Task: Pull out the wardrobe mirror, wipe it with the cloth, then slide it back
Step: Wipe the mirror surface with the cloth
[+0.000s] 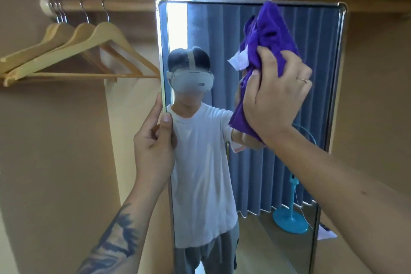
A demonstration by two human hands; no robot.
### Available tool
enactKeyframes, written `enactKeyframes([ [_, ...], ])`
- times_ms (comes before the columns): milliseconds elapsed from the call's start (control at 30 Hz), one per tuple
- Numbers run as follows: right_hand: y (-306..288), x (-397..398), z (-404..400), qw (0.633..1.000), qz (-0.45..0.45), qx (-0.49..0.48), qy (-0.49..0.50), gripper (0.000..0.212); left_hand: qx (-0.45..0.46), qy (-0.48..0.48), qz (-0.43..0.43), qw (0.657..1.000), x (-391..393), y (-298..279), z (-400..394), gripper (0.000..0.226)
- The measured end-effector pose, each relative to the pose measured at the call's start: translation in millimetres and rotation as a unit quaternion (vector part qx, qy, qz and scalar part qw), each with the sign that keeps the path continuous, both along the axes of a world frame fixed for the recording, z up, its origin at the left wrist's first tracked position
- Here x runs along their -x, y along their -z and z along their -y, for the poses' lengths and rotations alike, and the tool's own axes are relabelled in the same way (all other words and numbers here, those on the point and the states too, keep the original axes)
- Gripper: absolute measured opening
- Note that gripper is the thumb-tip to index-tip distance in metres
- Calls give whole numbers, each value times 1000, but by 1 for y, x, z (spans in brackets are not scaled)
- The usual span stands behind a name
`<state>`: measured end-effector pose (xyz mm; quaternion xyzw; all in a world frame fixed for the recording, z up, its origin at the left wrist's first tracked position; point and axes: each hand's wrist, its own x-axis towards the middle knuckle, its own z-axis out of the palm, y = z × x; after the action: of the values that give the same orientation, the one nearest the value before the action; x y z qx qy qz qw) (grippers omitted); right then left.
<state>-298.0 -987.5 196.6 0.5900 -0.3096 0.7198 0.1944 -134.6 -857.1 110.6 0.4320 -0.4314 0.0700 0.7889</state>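
Both of my hands are on the wardrobe mirror (255, 162), which stands upright in front of me between the open wardrobe bays, its metal frame rounded at the top corners. My left hand (153, 147) grips the mirror's left edge about halfway up, thumb lying on the glass side and fingers wrapped behind the frame. My right hand (275, 100) clutches a bunched purple cloth (266, 35) and presses it against the upper right part of the glass; the fingers curl into the fabric, and a thin ring (302, 80) sits on one of them. A white label (239, 60) pokes out of the cloth on its left side. Part of the cloth rises above my hand, almost to the mirror's top edge. To the left, a wooden rail (124, 5) runs across the wardrobe, with pale wooden hangers (73, 51) crowded at its far end, the nearest one reaching to the mirror's frame. In the glass I see blue curtains and a blue floor fan reflected.
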Motion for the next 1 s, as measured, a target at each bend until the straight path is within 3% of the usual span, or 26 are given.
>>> enactKeyframes([
  [233,-48,-61,-54,987,-126,98,-18,46,2,34,1,999,1,-1,-5,38],
  [500,-43,-17,-16,953,-246,178,7,42,-21,31,2,999,-8,-17,-5,44],
  [767,-26,50,62,992,-83,86,27,40,1,15,56,998,-14,-89,-2,45],
  [900,-22,76,83,999,-23,8,33,43,10,22,45,999,-16,-89,3,46],
  [1000,-30,55,66,995,81,-50,7,47,21,10,57,998,-15,-87,4,46],
])
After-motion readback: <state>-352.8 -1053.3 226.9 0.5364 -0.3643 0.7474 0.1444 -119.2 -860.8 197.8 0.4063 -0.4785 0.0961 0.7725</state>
